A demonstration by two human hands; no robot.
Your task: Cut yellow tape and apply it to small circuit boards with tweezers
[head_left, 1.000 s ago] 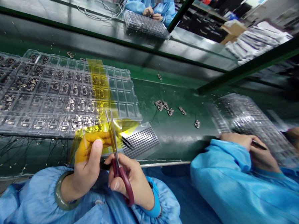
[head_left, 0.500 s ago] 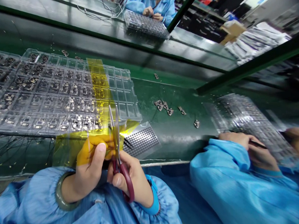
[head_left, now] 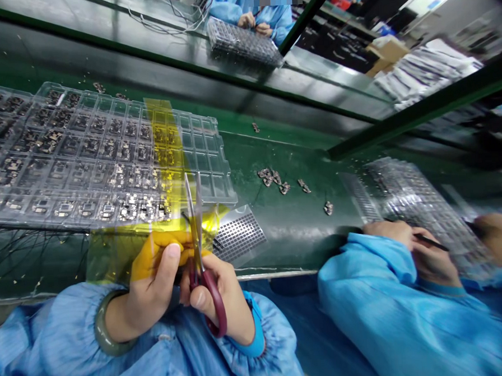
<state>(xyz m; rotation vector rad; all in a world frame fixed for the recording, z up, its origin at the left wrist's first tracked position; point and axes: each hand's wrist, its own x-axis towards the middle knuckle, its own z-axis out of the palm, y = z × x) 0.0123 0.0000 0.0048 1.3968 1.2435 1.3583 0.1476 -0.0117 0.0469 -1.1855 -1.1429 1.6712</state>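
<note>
My left hand pinches a sheet of yellow transparent film, its thumb on top and its fingers showing through the film. In my right hand are scissors with dark red handles, blades slightly apart and pointing up and away, at the film's right part. A yellow strip lies across the clear plastic tray behind my hands. Small circuit boards fill many of its pockets. Right of the scissors, a sheet with a grid of small dark pieces lies on the green bench.
Small metallic parts are scattered on the green bench. At the right, a co-worker's hands hold a dark thin tool beside another tray. A green frame bar crosses overhead. Thin black wires lie at the left front.
The scissors blades and the yellow film have shifted slightly, the film's right end now looking more bunched near the blades. Both hands keep their hold. The view has moved a little.
</note>
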